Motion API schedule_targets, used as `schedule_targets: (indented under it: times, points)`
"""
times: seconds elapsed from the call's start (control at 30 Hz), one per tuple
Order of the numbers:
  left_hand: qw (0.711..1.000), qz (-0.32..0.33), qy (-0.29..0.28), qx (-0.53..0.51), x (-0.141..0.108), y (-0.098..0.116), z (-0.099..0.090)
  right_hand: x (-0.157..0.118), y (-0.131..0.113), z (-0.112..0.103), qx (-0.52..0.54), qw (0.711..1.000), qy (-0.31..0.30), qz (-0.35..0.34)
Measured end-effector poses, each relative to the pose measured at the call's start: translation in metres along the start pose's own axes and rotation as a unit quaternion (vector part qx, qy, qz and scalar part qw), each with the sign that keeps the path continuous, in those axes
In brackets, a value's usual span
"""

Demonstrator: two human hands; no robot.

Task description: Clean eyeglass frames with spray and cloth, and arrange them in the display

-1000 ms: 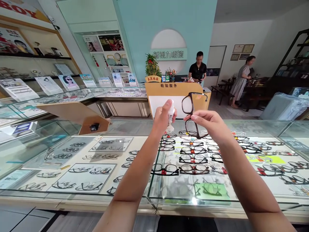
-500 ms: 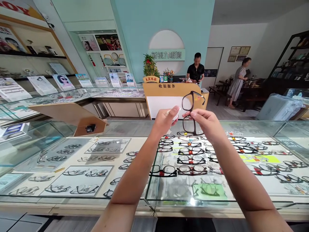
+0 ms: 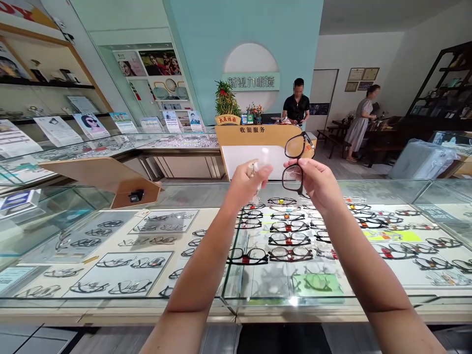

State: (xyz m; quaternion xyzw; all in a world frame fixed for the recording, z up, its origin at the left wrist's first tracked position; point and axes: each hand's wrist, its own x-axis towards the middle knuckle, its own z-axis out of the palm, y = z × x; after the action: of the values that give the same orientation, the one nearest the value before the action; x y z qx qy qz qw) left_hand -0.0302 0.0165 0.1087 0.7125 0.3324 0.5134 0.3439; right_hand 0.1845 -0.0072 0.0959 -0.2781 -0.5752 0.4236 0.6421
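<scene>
My right hand pinches a pair of dark-framed eyeglasses at the bridge. The glasses are turned on end, one lens above the other, and pale specks show on the lower lens. To their left, my left hand is closed around a small whitish, translucent bottle that looks like a spray bottle. Motion blurs its top and my thumb, and the fingers hide most of it. The bottle and the glasses are apart. Both hands are above the glass display case.
Rows of eyeglasses lie inside the case beneath my arms. A wooden stand rests on the glass at left. Beyond are a cashier counter, a person behind it, another person at right, and a plastic-wrapped box.
The glasses have moved slightly right and tilted, with pale specks now on the lower lens. My left hand has shifted a little left, and its thumb is blurred.
</scene>
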Motion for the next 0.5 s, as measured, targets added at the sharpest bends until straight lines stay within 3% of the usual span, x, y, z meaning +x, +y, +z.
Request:
schedule_targets:
  times: [0.07, 0.17, 0.23, 0.27, 0.37, 0.5]
  points:
    - [0.998, -0.012, 0.049, -0.038, 0.006, -0.014, -0.009, -0.001, 0.0, -0.003, 0.017, 1.0, 0.003, 0.007]
    - [0.993, -0.034, 0.106, -0.047, 0.011, -0.052, -0.029, -0.007, 0.01, -0.013, 0.039, 0.999, 0.01, 0.025]
    - [0.984, -0.07, 0.14, 0.08, 0.008, -0.085, -0.045, -0.015, 0.023, -0.023, 0.047, 0.998, 0.025, 0.037]
    - [0.967, -0.094, 0.156, 0.178, 0.004, -0.101, -0.054, -0.02, 0.031, -0.029, 0.047, 0.997, 0.035, 0.043]
    - [0.939, -0.143, 0.163, 0.268, -0.011, -0.144, -0.079, -0.033, 0.057, -0.046, 0.041, 0.995, 0.067, 0.059]
    - [0.897, -0.216, 0.169, 0.346, -0.028, -0.184, -0.102, -0.039, 0.081, -0.059, 0.028, 0.993, 0.092, 0.067]
